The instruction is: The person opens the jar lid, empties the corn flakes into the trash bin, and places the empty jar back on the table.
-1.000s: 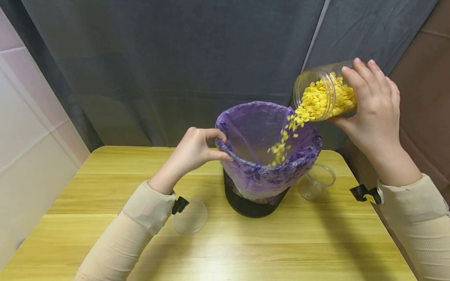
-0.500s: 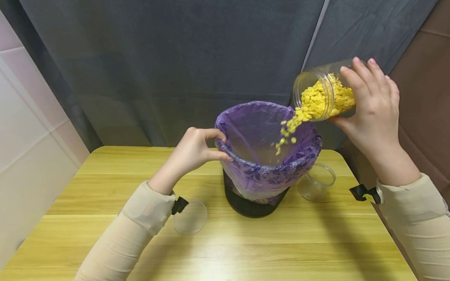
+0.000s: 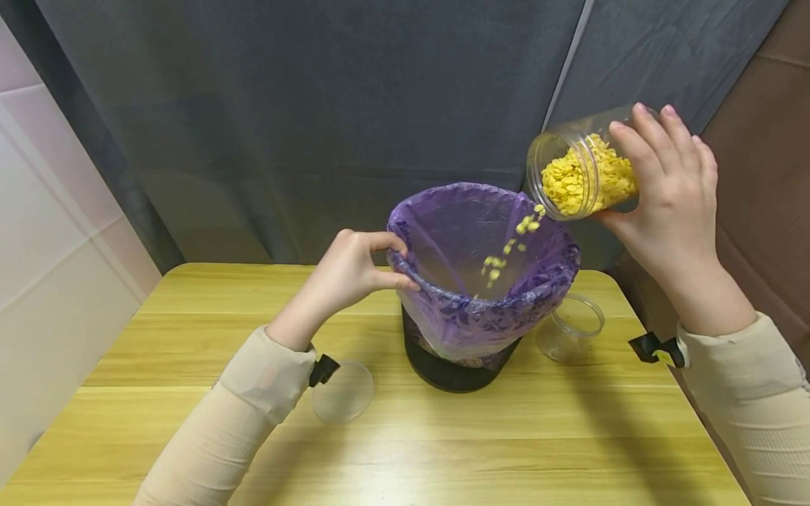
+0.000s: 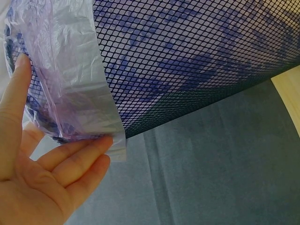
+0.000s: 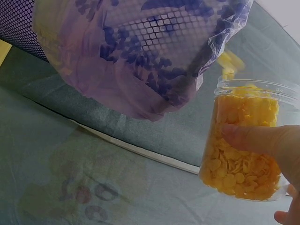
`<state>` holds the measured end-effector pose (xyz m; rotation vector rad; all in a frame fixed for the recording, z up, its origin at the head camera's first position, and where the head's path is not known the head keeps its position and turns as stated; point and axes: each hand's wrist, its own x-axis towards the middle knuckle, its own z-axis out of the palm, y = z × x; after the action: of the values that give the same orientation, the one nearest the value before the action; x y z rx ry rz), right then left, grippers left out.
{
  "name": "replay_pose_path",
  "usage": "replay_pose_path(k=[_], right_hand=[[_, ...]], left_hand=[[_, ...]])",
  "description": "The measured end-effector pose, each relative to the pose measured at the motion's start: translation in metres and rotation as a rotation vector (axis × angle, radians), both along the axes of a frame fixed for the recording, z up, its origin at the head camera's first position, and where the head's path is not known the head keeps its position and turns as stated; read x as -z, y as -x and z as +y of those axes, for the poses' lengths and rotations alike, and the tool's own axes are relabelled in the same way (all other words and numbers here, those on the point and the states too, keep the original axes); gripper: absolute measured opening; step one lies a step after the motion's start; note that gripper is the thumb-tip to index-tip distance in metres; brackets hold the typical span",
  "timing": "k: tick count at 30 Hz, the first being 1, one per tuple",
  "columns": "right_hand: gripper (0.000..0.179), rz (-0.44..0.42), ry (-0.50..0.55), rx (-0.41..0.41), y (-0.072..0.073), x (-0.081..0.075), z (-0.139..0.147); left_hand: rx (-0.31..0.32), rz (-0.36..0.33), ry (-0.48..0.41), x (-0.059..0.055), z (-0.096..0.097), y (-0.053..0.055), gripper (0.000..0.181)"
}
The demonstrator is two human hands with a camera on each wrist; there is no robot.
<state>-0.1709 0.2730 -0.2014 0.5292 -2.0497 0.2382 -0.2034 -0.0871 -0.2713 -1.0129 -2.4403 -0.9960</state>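
Note:
My right hand grips a clear plastic jar, tilted with its mouth to the left and down. Yellow flakes lie along the jar's lower side, and a thin string of them falls past its lip. Below the mouth stands a black mesh trash can lined with a purple bag folded over the rim. The left hand pinches the left of that lined rim between thumb and fingers. In the right wrist view, the thumb presses the jar's side. Flakes at the can's bottom are hidden from the head view.
A second clear jar, without a lid, stands on the wooden table just right of the trash can. Near the left sleeve lies a clear round lid. A dark grey curtain hangs behind the table.
The stream of flakes has thinned to a few scattered pieces. The flakes in the jar have drawn back from its lip. Both hands have kept almost the same places.

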Motion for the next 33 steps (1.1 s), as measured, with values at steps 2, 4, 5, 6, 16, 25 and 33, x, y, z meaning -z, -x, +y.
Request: replay_pose_path(k=[2,4,5,6,16,25,33], right_hand=[[0.100,0.000,-0.006,0.001,-0.0002,0.0000,0.0002],[0.100,-0.001,-0.010,0.002,-0.0003,0.0001,0.0004],[0.101,-0.001,-0.012,0.001,-0.0003,0.0001,0.0006],[0.101,0.000,-0.015,0.001,-0.0003,0.0001,0.0008],[0.100,0.022,-0.045,-0.014,0.0006,0.0002,0.0013],[0.099,0.033,-0.072,-0.021,0.0015,0.0006,0.0028],[0.095,0.037,-0.080,-0.015,0.0016,0.0007,0.0033]], left_hand=[[0.001,0.003,0.000,0.0000,0.0000,0.0000,0.033],[0.001,0.005,0.000,0.0000,0.0001,-0.0001,0.033],[0.001,0.005,0.000,-0.0002,0.0001,-0.0001,0.033],[0.000,0.006,0.001,-0.0004,0.0002,-0.0001,0.033],[-0.004,0.012,0.001,-0.0011,0.0003,0.0001,0.033],[-0.006,0.015,0.000,-0.0005,-0.0001,0.0011,0.034],[-0.005,0.021,-0.002,-0.0007,-0.0002,0.0012,0.034]])
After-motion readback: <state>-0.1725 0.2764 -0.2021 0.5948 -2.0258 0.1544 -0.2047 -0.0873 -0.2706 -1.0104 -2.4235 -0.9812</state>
